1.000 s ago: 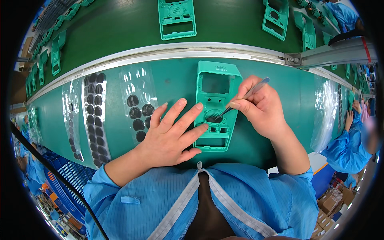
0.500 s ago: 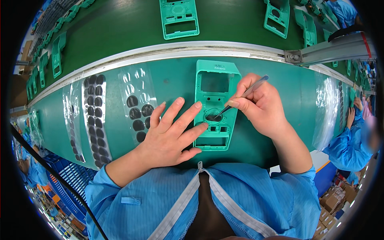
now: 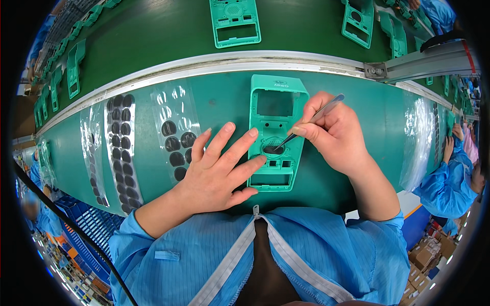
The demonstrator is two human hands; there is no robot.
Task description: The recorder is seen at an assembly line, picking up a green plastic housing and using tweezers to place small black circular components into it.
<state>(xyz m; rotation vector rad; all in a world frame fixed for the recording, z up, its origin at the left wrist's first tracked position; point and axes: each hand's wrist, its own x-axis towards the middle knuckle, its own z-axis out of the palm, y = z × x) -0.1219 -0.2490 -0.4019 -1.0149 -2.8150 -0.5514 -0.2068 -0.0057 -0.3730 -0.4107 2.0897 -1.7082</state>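
Note:
A green plastic housing (image 3: 279,115) lies before me on the green work table, its inner side facing up. My left hand (image 3: 217,168) has its fingers spread, the index fingertip resting on the housing's left edge by the round speaker grille. In my right hand (image 3: 332,135) is a pair of tweezers (image 3: 326,107), pinched between thumb and fingers. Their dark tip touches a black round pad (image 3: 274,149) that lies in the grille recess. Left of my left hand, a clear sheet (image 3: 176,115) carries several black round pads.
Further left are a strip (image 3: 121,153) with rows of black pads and a narrower sheet (image 3: 94,163). Beyond the metal rail (image 3: 224,65), more green housings (image 3: 236,23) lie on a dark green belt. Clear film (image 3: 416,143) lies at right, near a co-worker's blue sleeve (image 3: 446,176).
The housings near the middle and right of the belt have shifted slightly to the right. My hands and the tweezers stay almost in place, the tip still on the pad.

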